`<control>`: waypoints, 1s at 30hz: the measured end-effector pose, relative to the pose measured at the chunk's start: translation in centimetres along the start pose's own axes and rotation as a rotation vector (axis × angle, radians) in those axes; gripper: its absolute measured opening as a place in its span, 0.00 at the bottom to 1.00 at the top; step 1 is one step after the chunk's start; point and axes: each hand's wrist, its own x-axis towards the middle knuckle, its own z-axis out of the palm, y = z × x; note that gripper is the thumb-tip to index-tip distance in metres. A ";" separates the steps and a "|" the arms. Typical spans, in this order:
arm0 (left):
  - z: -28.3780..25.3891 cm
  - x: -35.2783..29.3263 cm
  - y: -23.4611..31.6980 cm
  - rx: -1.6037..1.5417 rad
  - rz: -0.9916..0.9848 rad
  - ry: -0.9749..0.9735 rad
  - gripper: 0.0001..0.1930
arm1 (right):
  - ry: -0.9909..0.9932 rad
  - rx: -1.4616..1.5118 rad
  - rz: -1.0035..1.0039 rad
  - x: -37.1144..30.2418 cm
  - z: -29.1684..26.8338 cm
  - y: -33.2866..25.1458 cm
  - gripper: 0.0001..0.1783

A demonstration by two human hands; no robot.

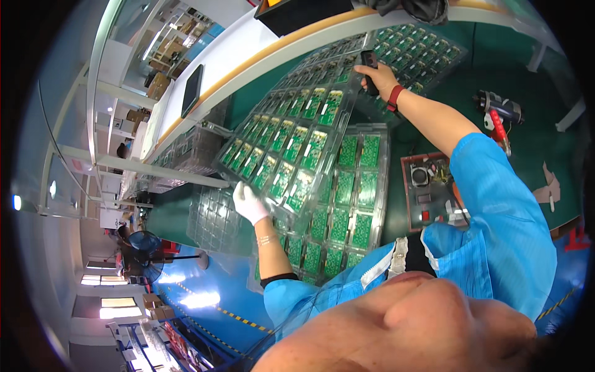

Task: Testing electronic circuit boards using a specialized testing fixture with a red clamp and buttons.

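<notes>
One clear tray of green circuit boards (282, 133) sits tilted in front of you, over another clear tray; its boards stand in three rows, too crowded toward the far end for a sure count. Your gloved left grip (250, 206), one white glove, touches its near left edge; whether the fingers close round the rim, I cannot tell. Your bare right grip (383, 79) is clenched round one black handheld tool (370, 71), near the tray's far right corner, with one red band (394, 98) on that wrist.

The one lower tray (385, 162) shows at least ten boards beside and below the tilted one. At least one more filled tray (416, 53) lies beyond your right grip, and at least one clear tray without boards (212, 218) lies left of your glove. On the green tabletop (434, 127) to your right are one red-edged box of parts (404, 186) and one dark cylinder (505, 108). Farther out, one white shelf (238, 46) carries one black flat device (193, 90) and one black bin (297, 20).
</notes>
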 end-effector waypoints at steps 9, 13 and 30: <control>19.0 4.3 2.3 -0.105 0.088 -0.121 0.13 | 0.207 -0.070 -0.077 11.1 -10.4 -3.3 0.16; 26.4 4.5 1.8 -0.109 0.164 -0.163 0.11 | 0.353 -0.071 -0.231 13.9 -14.5 -4.7 0.12; 44.1 -1.4 -3.1 0.300 0.013 -0.622 0.19 | 0.772 -0.637 -0.075 16.7 -32.4 -1.4 0.22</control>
